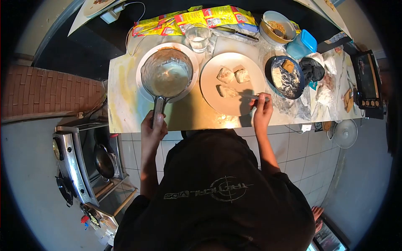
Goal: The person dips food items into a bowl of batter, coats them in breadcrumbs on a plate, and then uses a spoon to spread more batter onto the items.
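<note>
My left hand (pixel 154 126) is closed round the handle of a metal saucepan (pixel 166 77), which overlaps a white plate (pixel 143 93) from above. Its inside looks greyish and shiny. Between the fingertips of my right hand (pixel 263 109) is a thin metal utensil (pixel 255 97); whether it is a fork or a spoon, I cannot tell. It points left over a large cream plate (pixel 213 104), close to the nearest of three pale, floury-looking food pieces (pixel 227 91). The other two lie farther back on that plate.
Behind stand a glass (pixel 197 39), yellow packets (pixel 209 16), a knife (pixel 240 35), a bowl with crumbs (pixel 276 27) and a blue-lidded container (pixel 302 44). A dark floury plate (pixel 289 81) sits right. A stove (pixel 73 163) is at lower left, a small oven (pixel 366 79) far right.
</note>
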Demonstrator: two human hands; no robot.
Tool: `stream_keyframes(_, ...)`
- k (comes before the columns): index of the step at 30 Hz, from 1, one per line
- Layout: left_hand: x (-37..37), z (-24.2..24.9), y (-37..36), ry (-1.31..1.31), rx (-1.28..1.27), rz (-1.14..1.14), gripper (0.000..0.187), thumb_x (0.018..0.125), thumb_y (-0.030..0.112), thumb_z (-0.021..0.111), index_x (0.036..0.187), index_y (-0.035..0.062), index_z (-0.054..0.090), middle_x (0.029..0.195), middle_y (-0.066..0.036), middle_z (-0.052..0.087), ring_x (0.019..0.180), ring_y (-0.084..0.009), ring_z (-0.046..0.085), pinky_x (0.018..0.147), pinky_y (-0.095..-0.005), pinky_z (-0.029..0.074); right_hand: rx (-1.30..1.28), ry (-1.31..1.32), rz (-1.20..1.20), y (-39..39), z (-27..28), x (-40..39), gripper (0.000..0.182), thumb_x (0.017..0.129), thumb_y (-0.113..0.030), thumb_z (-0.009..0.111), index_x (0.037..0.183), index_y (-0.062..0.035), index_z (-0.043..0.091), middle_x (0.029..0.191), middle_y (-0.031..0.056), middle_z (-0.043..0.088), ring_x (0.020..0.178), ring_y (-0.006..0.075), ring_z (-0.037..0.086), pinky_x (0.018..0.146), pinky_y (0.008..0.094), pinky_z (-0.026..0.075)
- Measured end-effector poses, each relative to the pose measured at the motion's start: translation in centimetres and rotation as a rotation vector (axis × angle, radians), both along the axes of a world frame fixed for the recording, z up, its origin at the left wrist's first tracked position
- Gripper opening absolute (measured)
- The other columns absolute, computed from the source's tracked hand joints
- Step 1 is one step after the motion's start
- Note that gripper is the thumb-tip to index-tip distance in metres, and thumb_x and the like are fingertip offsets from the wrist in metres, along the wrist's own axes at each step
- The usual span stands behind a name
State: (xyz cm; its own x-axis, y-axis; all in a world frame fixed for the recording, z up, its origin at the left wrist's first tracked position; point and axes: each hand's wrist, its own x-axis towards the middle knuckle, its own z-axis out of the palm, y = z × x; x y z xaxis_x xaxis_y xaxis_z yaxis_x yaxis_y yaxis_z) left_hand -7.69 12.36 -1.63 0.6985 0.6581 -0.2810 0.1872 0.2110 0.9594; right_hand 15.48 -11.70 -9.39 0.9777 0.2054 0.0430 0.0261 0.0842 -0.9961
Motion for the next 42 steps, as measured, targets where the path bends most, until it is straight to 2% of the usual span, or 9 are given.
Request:
stream_keyframes(7,0.2,0.2,-0.1,-0.007,0.003,-0.034,0.035,0.097,0.036,0.059,0.096,0.0011,0.054,0.058,0.003,0.044,0.046,-0.0032,0.036,0.041,-0.0206,0.025,-0.082,-0.108,0.029,0.2,-0.9,-1.7,0.016,0.102,-0.013,0.047,0.099,0.0003,0.055,0.073,0.0056,0.06,0.066,0.0087,0.056,0.058,0.0236,0.045)
stream_keyframes(10,0.1,0.3,-0.4,0.0,-0.008,-0.049,0.036,0.097,0.036,0.058,0.097,0.0009,0.054,0.058,0.002,0.045,0.046,-0.0035,0.037,0.041,-0.0205,0.024,-0.186,-0.222,0.062,-0.1,-0.6,-2.0,0.013,0.099,-0.006,0.047,0.097,0.002,0.057,0.077,0.0072,0.059,0.066,0.0106,0.057,0.059,0.0242,0.046)
stream_keyframes(12,0.1,0.3,-0.6,0.01,-0.025,-0.057,0.036,0.097,0.036,0.057,0.096,0.0007,0.054,0.058,0.002,0.045,0.046,-0.0036,0.037,0.04,-0.0205,0.024,-0.197,-0.408,0.09,-0.2,-0.5,-2.0,0.012,0.097,-0.002,0.047,0.095,0.0039,0.058,0.083,0.0096,0.058,0.067,0.0134,0.058,0.059,0.0252,0.046)
stream_keyframes(21,-0.5,-0.3,-1.2,-0.018,-0.014,-0.054,0.038,0.097,0.037,0.058,0.096,0.0,0.055,0.059,0.003,0.045,0.046,-0.0033,0.039,0.041,-0.0195,0.027,-0.226,-0.482,0.031,-1.0,-0.7,-2.0,0.01,0.095,0.002,0.048,0.096,0.004,0.058,0.087,0.0112,0.057,0.068,0.0159,0.058,0.06,0.0269,0.047)
stream_keyframes(33,-0.9,0.1,-2.0,-0.019,-0.021,-0.053,0.038,0.096,0.038,0.059,0.095,0.0001,0.054,0.057,0.004,0.042,0.045,-0.0034,0.035,0.04,-0.0211,0.023,-0.24,-0.515,-0.047,-2.4,-0.3,-1.3,0.011,0.097,0.0,0.046,0.097,0.0044,0.055,0.091,0.0123,0.056,0.069,0.0169,0.057,0.06,0.0276,0.047)
stream_keyframes(36,-1.0,0.5,-2.2,0.043,0.011,-0.098,0.034,0.101,0.036,0.05,0.099,0.0025,0.054,0.058,0.005,0.036,0.048,-0.0037,0.033,0.045,-0.0203,0.029,-0.241,-0.506,-0.087,-2.8,-0.2,-1.2,0.012,0.099,-0.003,0.045,0.097,0.004,0.054,0.091,0.0116,0.057,0.069,0.0159,0.057,0.06,0.0273,0.046)
stream_keyframes(39,-1.0,0.4,-2.5,0.03,0.014,-0.104,0.035,0.101,0.036,0.05,0.1,0.0018,0.053,0.058,0.005,0.037,0.048,-0.0039,0.033,0.045,-0.0203,0.03,-0.215,-0.465,-0.161,-3.1,0.4,-1.2,0.013,0.101,-0.006,0.044,0.097,0.0031,0.053,0.088,0.0103,0.057,0.068,0.0144,0.056,0.06,0.0266,0.046)
stream_keyframes(41,-0.9,0.2,-2.6,-0.009,-0.023,-0.063,0.035,0.096,0.037,0.059,0.093,0.0019,0.054,0.058,0.004,0.042,0.046,-0.0039,0.036,0.043,-0.0202,0.03,-0.171,-0.41,-0.227,-3.1,1.5,-1.2,0.016,0.102,-0.012,0.043,0.099,0.0012,0.052,0.08,0.0084,0.056,0.067,0.0126,0.055,0.061,0.0256,0.044)
stream_keyframes(42,-0.9,0.0,-2.7,-0.01,-0.023,-0.063,0.035,0.096,0.037,0.059,0.093,0.0019,0.054,0.058,0.004,0.042,0.046,-0.0039,0.036,0.043,-0.0202,0.03,-0.171,-0.411,-0.228,-3.1,2.1,-1.2,0.016,0.102,-0.012,0.043,0.099,0.0012,0.052,0.08,0.0084,0.056,0.067,0.0126,0.055,0.061,0.0256,0.044)
